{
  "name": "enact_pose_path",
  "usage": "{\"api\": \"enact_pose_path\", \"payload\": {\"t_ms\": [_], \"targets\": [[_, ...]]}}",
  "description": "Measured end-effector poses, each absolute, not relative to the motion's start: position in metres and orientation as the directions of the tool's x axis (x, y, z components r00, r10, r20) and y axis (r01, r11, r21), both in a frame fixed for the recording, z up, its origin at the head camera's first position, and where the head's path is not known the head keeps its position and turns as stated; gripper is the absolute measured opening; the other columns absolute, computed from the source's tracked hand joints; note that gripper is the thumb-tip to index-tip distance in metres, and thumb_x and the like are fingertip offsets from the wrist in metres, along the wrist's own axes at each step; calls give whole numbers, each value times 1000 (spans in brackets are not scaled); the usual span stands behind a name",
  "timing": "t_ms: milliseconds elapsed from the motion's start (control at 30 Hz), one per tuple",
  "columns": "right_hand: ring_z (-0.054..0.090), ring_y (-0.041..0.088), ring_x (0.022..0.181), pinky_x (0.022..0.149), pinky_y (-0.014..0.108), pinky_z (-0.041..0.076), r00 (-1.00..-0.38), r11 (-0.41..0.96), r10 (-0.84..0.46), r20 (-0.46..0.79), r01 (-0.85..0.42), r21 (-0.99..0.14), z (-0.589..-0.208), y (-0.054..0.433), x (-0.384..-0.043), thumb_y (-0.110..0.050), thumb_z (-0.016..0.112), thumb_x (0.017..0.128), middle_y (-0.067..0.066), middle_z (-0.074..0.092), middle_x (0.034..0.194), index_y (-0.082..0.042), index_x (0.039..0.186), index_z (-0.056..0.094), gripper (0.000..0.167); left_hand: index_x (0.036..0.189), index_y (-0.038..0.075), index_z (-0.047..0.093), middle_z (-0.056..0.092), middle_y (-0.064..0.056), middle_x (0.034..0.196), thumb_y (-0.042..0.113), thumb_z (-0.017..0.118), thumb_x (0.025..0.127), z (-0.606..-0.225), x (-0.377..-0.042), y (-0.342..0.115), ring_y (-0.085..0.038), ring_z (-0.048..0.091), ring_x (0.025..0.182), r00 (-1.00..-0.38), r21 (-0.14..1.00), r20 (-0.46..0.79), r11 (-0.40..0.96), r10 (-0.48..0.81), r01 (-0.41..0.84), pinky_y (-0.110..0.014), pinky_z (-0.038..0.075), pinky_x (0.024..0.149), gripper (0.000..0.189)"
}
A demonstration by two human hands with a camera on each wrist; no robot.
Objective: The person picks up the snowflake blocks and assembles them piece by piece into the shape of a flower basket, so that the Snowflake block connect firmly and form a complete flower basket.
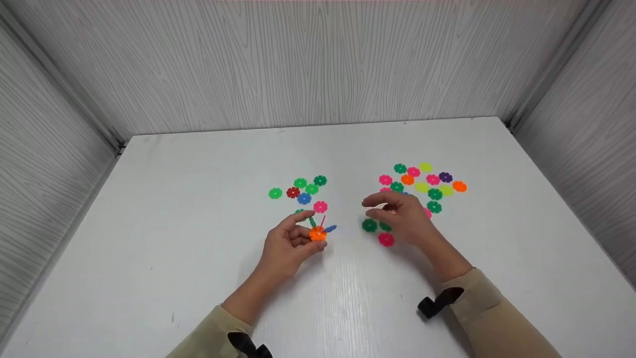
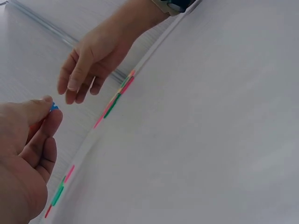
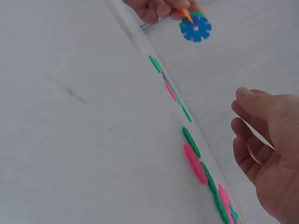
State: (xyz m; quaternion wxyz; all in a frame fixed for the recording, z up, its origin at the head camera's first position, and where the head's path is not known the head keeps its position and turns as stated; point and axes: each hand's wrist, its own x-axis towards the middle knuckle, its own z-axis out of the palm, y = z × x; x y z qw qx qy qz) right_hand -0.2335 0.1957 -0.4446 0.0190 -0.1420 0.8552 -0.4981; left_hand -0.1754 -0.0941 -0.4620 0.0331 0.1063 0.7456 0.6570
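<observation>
My left hand (image 1: 284, 244) pinches an orange slotted plastic disc (image 1: 318, 233) between thumb and fingers, above the table. A green disc (image 1: 312, 222), a pink disc and a blue disc (image 1: 330, 228) stick out from it at angles, joined into one small piece. From the right wrist the blue disc (image 3: 196, 33) shows face-on, with the orange disc's edge (image 3: 186, 16) beside it. To the right, my right hand (image 1: 406, 221) hovers over loose discs, fingers loosely bent, thumb apart from them, and nothing held. It partly hides several discs beneath it.
Several loose discs lie flat beyond my left hand, among them a red one (image 1: 293, 192) and a pink one (image 1: 320, 206). A larger spread, with a purple disc (image 1: 445, 177), lies beyond my right hand. The white table (image 1: 198, 199) meets panelled walls at the back and sides.
</observation>
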Motion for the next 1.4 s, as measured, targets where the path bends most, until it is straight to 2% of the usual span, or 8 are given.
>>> {"api": "enact_pose_path", "payload": {"t_ms": [100,233,400,600,867,1033,1200,1400], "targets": [[63,24,111,85,30,60,-970,504,-244,4,-130,-854,-451,204,-238,-21,87,91,-4,72,121,-25,124,77,35,150,8,57,75,-8,98,8,85,91,-462,-176,-95,-25,74,91,-977,987,90,111,195,113,-26,61,89,65],[62,25,115,87,35,62,-956,553,-279,-91,-82,-829,-457,208,-240,-20,91,86,-4,69,122,-28,125,75,43,150,9,57,75,-7,99,8,85,90,-462,-176,-96,-25,74,91,-978,986,95,116,183,117,-27,61,89,66],[60,24,120,89,38,62,-940,609,-329,-96,-133,-782,-459,210,-240,-18,91,85,-3,65,125,-28,126,75,44,149,10,58,75,-6,100,9,86,90,-462,-177,-97,-24,74,91,-980,986,95,122,174,117,-27,61,90,66],[61,22,115,89,37,61,-930,601,-362,-58,-185,-777,-455,208,-240,-18,91,86,-2,65,119,-28,121,76,40,148,10,58,75,-7,99,9,86,90,-460,-177,-96,-25,73,91,-980,985,98,125,175,121,-26,60,90,64],[64,24,103,82,34,61,-942,602,-324,-82,-138,-787,-453,204,-237,-23,94,83,-2,69,106,-27,111,77,33,148,12,59,75,-6,99,12,88,89,-461,-175,-95,-25,73,92,-981,985,86,132,176,110,-28,61,89,65],[68,24,97,77,30,61,-944,542,-324,-63,-131,-830,-452,199,-233,-23,92,85,-2,74,103,-23,110,81,27,148,11,58,75,-5,99,12,88,89,-462,-174,-94,-24,73,92,-982,985,79,137,171,104,-27,61,89,66],[75,22,93,82,29,63,-912,406,-411,-16,-168,-898,-447,182,-224,-24,87,91,0,78,103,-14,116,81,28,146,10,57,76,-5,99,13,89,88,-461,-174,-92,-24,75,93,-984,987,67,131,167,90,-28,60,91,66],[78,21,95,86,33,63,-863,260,-487,137,-292,-920,-446,162,-212,-14,81,96,2,79,107,-10,120,80,24,142,4,54,77,-7,101,11,87,89,-459,-171,-91,-25,76,94,-974,991,76,88,216,97,-30,61,91,62]]}}
